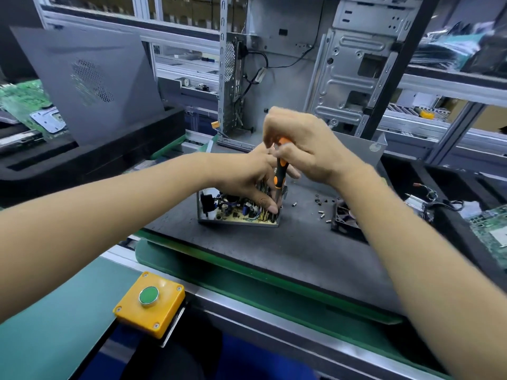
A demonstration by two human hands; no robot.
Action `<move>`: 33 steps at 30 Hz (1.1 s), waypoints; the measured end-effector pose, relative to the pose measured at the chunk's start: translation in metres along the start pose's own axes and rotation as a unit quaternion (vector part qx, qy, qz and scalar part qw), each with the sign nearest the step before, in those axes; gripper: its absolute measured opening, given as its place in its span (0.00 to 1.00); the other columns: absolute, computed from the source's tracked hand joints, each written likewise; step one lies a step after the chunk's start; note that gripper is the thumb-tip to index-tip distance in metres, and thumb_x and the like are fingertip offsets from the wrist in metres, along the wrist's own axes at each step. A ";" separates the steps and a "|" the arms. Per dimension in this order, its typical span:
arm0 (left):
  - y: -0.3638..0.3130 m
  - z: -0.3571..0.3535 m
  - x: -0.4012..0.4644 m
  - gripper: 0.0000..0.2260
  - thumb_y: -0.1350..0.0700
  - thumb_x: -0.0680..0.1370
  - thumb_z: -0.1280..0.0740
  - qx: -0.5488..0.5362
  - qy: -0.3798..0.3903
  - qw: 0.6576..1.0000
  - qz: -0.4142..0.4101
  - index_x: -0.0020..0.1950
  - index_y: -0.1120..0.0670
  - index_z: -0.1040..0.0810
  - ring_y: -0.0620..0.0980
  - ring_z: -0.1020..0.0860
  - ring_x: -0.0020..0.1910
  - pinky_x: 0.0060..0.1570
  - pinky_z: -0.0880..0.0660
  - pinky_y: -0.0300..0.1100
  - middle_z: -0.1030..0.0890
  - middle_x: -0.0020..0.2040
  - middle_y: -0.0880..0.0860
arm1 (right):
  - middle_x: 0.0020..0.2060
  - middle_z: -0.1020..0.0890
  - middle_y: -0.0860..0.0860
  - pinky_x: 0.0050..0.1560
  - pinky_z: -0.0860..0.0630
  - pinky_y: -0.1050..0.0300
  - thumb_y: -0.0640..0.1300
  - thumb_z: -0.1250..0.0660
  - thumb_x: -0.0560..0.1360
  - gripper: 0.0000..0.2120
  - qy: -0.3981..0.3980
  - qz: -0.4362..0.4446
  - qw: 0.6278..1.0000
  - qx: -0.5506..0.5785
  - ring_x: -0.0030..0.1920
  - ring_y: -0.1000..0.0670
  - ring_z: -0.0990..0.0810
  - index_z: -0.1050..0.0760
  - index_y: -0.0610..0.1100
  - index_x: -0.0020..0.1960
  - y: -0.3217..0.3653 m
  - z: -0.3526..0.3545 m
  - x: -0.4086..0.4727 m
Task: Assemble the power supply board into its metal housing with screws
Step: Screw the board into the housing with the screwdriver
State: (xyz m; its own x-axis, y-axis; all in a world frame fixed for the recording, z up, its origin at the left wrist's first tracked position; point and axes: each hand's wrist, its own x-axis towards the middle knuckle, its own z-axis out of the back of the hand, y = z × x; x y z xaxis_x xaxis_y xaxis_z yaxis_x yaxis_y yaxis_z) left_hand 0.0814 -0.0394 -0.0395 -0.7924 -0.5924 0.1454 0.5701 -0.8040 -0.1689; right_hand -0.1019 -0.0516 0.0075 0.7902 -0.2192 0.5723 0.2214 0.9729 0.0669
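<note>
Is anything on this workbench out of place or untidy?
Yes. Small silver screws lie scattered loose on the dark grey mat, right of the open metal housing, with no tray holding them. They might roll away. Nothing looks damaged.

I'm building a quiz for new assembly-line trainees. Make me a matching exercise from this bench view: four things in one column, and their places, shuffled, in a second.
Things:
1. screwdriver
2. loose screws
3. push-button box
4. power supply board

Places:
A. at the near edge of the bench
B. scattered on the mat, right of the housing
C. inside the metal housing
D. upright in the right hand

Pairs: 1-D, 2-B, 3-A, 4-C
</note>
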 end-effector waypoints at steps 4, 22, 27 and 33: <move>-0.005 0.002 -0.004 0.10 0.43 0.76 0.25 -0.070 0.030 0.995 0.061 0.51 0.47 0.13 0.36 0.23 0.52 0.50 0.25 0.37 0.18 0.48 0.35 | 0.39 0.31 0.59 0.35 0.30 0.51 0.50 0.43 0.66 0.14 0.211 0.100 0.965 -0.116 0.38 0.50 0.33 0.33 0.50 0.50 0.009 0.033 0.016; -0.005 -0.001 -0.002 0.12 0.48 0.74 0.21 -0.089 -0.009 0.995 0.049 0.55 0.47 0.15 0.31 0.28 0.64 0.64 0.33 0.29 0.20 0.54 0.26 | 0.34 0.27 0.56 0.30 0.41 0.57 0.58 0.38 0.75 0.10 0.382 -0.001 0.869 -0.315 0.32 0.50 0.29 0.33 0.55 0.52 0.026 0.048 0.041; -0.002 -0.004 -0.003 0.22 0.39 0.71 0.24 -0.082 -0.006 0.993 0.083 0.60 0.22 0.28 0.43 0.34 0.67 0.59 0.39 0.21 0.19 0.64 0.40 | 0.51 0.19 0.50 0.31 0.31 0.52 0.48 0.34 0.77 0.15 0.388 0.294 0.824 -0.290 0.35 0.39 0.23 0.34 0.52 0.61 0.015 0.064 0.043; 0.001 0.000 -0.003 0.09 0.41 0.72 0.22 -0.130 -0.003 0.989 0.071 0.46 0.43 0.12 0.40 0.34 0.72 0.67 0.33 0.39 0.21 0.65 0.42 | 0.30 0.26 0.52 0.30 0.41 0.56 0.52 0.36 0.74 0.09 0.427 0.008 0.852 -0.303 0.31 0.46 0.28 0.33 0.49 0.42 0.017 0.047 0.047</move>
State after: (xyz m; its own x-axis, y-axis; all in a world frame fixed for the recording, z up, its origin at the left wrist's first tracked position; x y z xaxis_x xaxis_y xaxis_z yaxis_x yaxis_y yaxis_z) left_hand 0.0848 -0.0386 -0.0398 -0.7070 -0.6991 0.1072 0.5998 -0.6730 -0.4328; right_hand -0.0876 -0.0416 0.0742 0.8661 -0.4315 -0.2523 0.2561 0.8166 -0.5172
